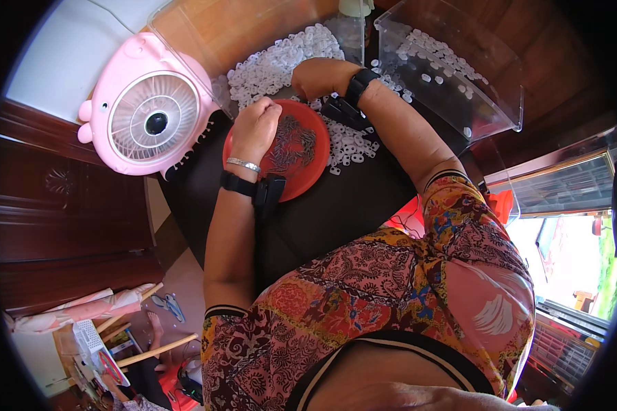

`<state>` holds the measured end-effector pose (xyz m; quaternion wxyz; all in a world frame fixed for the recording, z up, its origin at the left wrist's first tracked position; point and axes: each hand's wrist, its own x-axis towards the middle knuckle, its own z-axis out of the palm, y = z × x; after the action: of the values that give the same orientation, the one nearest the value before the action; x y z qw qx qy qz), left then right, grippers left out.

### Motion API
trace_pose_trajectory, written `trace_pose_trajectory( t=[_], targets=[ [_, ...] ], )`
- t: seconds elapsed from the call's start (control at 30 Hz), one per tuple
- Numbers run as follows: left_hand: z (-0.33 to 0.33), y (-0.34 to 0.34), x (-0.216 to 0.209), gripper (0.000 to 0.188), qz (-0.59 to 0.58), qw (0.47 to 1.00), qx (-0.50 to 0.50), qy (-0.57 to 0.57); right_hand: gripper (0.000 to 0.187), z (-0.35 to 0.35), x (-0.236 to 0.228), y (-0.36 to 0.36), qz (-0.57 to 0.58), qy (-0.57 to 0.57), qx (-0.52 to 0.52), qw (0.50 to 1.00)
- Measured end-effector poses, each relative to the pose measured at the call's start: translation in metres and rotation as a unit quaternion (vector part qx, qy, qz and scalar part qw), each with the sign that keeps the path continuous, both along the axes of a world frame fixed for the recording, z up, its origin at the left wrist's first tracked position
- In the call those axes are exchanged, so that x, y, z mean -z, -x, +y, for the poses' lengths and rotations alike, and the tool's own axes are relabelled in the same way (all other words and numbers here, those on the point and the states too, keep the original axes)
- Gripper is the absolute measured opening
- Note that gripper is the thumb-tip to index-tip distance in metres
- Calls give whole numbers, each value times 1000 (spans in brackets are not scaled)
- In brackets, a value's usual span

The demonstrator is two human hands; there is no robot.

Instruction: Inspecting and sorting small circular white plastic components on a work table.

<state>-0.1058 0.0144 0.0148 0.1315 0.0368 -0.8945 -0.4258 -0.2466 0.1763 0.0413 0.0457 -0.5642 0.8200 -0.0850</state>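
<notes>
My left hand (257,123) hangs over the left side of a round red dish (319,175), its fingers curled together. What they hold, if anything, does not show. Many small thin metal pieces (298,147) lie loose inside the dish. My right hand (320,77) is bent down at the near edge of a big heap of small white plastic pieces (267,65), just beyond the dish. Its fingers are folded under, and anything in them is hidden. More white pieces with holes (352,147) are scattered right of the dish, below my right wrist.
A pink animal-shaped fan (134,161) stands at the left. A clear plastic bin (452,103) with white pieces sits at the far right of the dark tabletop (336,219). Clear panels (185,44) border the heap. A person's bare foot (155,329) shows on the floor lower left.
</notes>
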Motion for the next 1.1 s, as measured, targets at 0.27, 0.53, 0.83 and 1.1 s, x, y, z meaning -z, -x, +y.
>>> trace_pose_trajectory(
  t=[0.27,0.53,0.83,1.1],
  targets=[
    [3,-5,-10,21,4,998,9,-67,18,5,-30,-6,-129,54,-20,990],
    [21,-22,-44,20,59,951,63,-298,13,-6,-62,-43,-389,289,-86,871],
    [29,-33,-57,20,162,920,62,-352,11,-3,-80,-70,-327,359,-93,869],
    [30,-35,-60,21,201,920,56,-333,12,-2,-83,-74,-297,364,-104,877]
  ],
)
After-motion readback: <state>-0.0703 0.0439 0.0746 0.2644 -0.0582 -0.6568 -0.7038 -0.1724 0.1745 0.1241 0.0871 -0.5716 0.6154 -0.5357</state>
